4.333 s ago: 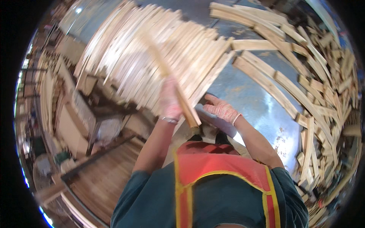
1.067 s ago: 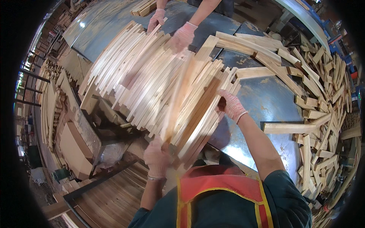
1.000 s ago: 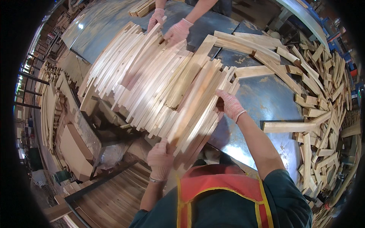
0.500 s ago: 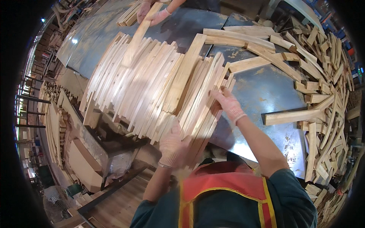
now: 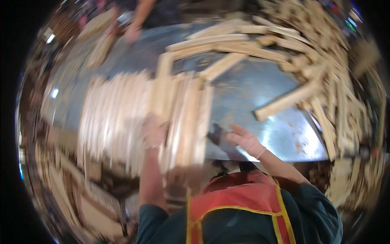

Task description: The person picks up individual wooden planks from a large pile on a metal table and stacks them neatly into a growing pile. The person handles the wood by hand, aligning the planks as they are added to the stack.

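Note:
A long row of pale wooden strips (image 5: 113, 118) lies side by side on the metal table, blurred by motion. One wider wooden board (image 5: 162, 87) lies on top, its far end sticking out beyond the row. My left hand (image 5: 154, 130), in a pale glove, rests at the near end of this board. Its fingers are smeared, so I cannot tell whether they grip. Off the row's right end, my gloved right hand (image 5: 245, 140) hovers above the table with fingers apart and holds nothing.
Offcuts (image 5: 341, 97) heap up along the right side of the metal table (image 5: 243, 97). Several longer pieces (image 5: 211, 42) lie beyond the row, and one angled piece (image 5: 284, 99) juts out from the heap. At the far left, another person's hands (image 5: 132, 34) are near a board (image 5: 101, 51).
My right hand has left the row's right end and is now apart from it. My left hand has moved farther up the strips. The other person's board has left the row. The view has turned.

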### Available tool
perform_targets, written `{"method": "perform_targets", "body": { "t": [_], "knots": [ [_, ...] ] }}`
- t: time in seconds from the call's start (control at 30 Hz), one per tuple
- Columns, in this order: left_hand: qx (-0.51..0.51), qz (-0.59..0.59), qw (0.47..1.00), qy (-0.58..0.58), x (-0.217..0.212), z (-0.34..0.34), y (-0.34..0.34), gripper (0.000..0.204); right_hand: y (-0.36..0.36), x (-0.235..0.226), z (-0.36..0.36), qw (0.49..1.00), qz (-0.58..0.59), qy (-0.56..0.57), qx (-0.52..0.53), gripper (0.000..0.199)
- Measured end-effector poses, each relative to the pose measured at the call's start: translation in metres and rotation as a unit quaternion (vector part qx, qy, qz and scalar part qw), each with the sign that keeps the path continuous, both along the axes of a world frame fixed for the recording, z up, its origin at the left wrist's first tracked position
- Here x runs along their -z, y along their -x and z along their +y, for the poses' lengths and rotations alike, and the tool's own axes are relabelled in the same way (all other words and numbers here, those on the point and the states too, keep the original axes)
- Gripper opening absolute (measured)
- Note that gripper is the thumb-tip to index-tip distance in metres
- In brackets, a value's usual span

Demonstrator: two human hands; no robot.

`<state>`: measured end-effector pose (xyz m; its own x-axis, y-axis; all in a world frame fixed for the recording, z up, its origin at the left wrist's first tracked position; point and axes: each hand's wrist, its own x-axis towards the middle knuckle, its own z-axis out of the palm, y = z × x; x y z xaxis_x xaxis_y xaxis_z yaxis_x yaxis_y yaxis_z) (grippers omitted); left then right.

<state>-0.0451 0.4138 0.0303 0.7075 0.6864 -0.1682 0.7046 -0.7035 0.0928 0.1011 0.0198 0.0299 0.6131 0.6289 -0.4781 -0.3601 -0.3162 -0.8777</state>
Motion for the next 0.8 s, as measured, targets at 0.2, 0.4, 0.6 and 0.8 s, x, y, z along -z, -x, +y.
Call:
{"method": "perform_targets", "body": {
  "t": [0.2,0.4,0.6,0.8],
  "knots": [
    [0.03,-0.325,0.939,0.107,-0.039,0.004,-0.012,0.063,0.006,-0.082,-0.071,0.981,-0.163,0.077,0.075,0.079],
    [0.557,-0.263,0.781,-0.109,-0.145,-0.152,-0.068,0.058,0.002,-0.186,-0.196,0.692,-0.674,0.257,-0.022,0.084],
    [0.647,-0.314,0.685,-0.115,-0.127,-0.323,-0.18,0.073,0.037,-0.142,-0.387,0.947,-0.167,0.273,0.031,0.045],
    [0.271,-0.032,0.961,0.033,-0.004,-0.433,-0.284,0.108,0.117,-0.033,-0.633,0.751,-0.135,0.118,0.636,0.054]
  ]
}}
